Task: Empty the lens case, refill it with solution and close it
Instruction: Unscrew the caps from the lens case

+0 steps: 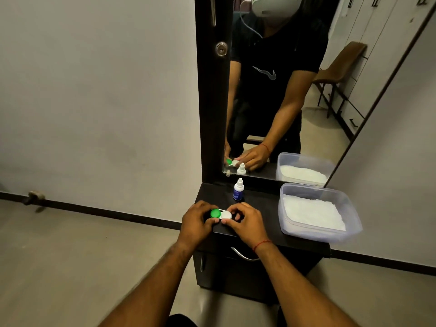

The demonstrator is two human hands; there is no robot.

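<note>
2 hands' curled fingers (234, 209) grip the lens case (221, 215); left hand (194, 223) should steady while right hand (247, 224) unscrews squarely.

A bare strip of dark tabletop (271, 208) lay open between the lens case (220, 214) and the clear tub (315, 187) on the right, while the solution bottle (238, 193) stood close behind the case and the mirror (330, 138) walled off the back.

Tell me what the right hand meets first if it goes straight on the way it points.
The right hand pinches the round white cap of the green-and-white lens case; beyond it, probably the small white-and-blue dropper bottle.
</note>
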